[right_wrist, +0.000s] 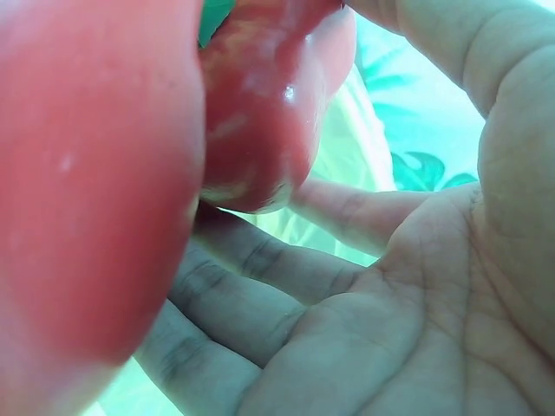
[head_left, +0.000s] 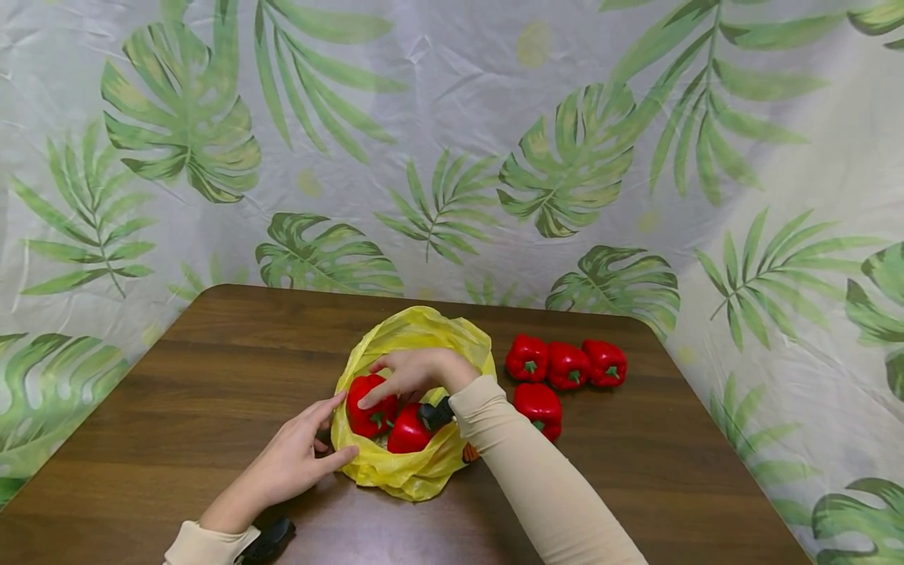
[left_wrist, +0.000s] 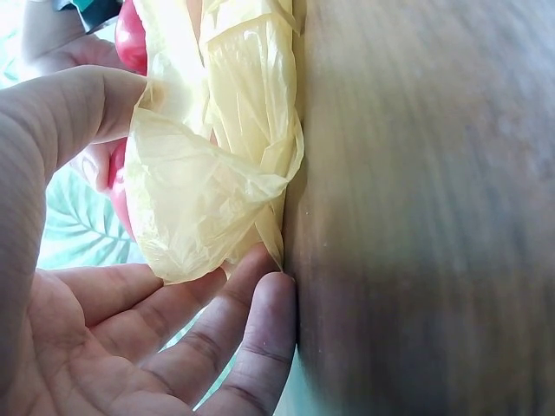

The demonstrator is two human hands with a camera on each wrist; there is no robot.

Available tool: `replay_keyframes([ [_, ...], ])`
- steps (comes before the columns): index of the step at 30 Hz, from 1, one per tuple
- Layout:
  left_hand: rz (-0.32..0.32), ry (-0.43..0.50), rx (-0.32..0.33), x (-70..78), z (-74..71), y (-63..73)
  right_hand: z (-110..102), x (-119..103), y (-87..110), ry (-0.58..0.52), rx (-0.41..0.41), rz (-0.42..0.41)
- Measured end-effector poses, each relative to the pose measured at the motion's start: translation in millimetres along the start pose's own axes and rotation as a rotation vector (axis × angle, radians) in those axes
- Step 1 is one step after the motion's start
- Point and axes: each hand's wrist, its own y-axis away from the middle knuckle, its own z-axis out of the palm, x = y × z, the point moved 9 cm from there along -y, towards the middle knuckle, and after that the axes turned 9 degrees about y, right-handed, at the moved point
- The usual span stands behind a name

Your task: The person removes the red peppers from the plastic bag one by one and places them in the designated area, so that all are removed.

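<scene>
A yellow plastic bag (head_left: 410, 477) stands on the table with its mouth spread wide and two red bell peppers inside. My right hand (head_left: 418, 369) reaches into the bag and grips the left red bell pepper (head_left: 366, 424), thumb on its near side; in the right wrist view the fingers curve behind this pepper (right_wrist: 260, 147). Beside it in the bag lies the other red bell pepper (head_left: 408, 431), partly covered by a black wrist device. My left hand (head_left: 300, 451) touches the bag's left side, thumb and fingers spread apart; the left wrist view shows its fingertips (left_wrist: 270, 303) against the plastic (left_wrist: 204, 204).
Right of the bag, three red bell peppers (head_left: 567, 366) sit in a row, with another red bell pepper (head_left: 538, 408) in front of them, near my right forearm. The brown wooden table (head_left: 233, 377) ends at a leaf-patterned curtain (head_left: 452, 118).
</scene>
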Motion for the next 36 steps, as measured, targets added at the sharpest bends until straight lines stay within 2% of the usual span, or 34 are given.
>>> replay_keyframes([
  [12,0.001,0.000,-0.002,1.4,0.4,0.5,-2,3,-0.5,-0.010,0.015,-0.014],
  [28,0.006,-0.005,0.001,0.6,0.7,1.2,-16,5,13.1,-0.033,0.051,-0.026],
  [36,0.038,-0.002,0.005,1.5,0.3,-0.2,-24,2,16.5,0.005,0.080,-0.055],
])
